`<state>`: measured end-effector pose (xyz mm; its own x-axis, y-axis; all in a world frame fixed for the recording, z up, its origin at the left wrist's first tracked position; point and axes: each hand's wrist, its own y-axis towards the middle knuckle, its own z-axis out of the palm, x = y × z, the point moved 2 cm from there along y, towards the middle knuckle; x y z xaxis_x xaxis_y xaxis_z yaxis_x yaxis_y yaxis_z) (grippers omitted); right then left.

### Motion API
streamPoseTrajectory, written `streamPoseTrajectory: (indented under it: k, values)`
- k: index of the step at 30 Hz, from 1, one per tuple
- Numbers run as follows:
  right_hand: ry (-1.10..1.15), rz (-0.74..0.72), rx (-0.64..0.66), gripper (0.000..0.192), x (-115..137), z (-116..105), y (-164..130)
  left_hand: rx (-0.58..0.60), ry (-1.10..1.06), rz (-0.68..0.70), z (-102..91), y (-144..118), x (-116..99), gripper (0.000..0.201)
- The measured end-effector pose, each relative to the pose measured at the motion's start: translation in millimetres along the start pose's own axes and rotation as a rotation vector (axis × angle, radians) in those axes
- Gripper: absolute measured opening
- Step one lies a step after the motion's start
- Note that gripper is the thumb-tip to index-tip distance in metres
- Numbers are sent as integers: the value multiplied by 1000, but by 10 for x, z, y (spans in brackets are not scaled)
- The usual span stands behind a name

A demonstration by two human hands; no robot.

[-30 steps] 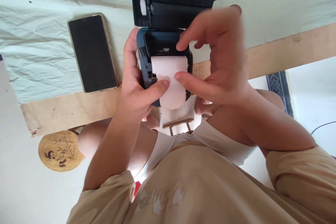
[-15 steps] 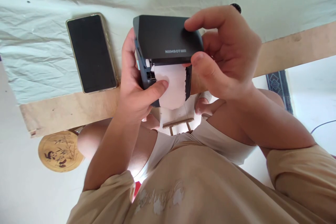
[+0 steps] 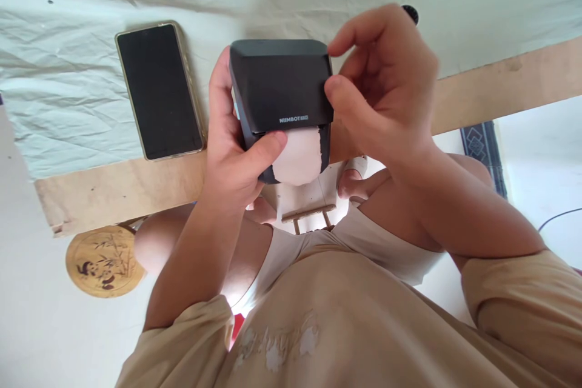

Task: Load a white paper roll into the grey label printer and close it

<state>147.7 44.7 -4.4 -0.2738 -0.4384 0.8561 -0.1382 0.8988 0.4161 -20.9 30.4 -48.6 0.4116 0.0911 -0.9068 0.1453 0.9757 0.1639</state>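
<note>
Left hand wraps the near-left side of a small dark label printer, thumb pressed on the white paper strip sticking out below the lid. Right hand pinches the printer's right edge — thumb and forefinger closed on the lid. Printer sits between both hands, lid down. Phone lies screen-up on pale cloth, just left of the left hand — not touched.

Black label printer, lid shut, white paper strip protruding from front
</note>
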Motion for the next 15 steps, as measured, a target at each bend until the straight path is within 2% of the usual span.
streamPoseTrajectory:
  k: [5, 7, 11, 15]
  values:
    - [153, 185, 227, 56, -72, 36, 3, 8, -55, 13, 56, -3, -37, 68]
    - [272, 239, 318, 68, -104, 66, -16, -7, -71, 14, 84, -1, -48, 65]
    - [421, 240, 449, 71, -162, 129, -48, -42, -68, -29, 113, -14, -60, 65]
    - [425, 149, 430, 71, -212, 155, -39, -52, -98, -88, 110, -43, -81, 52]
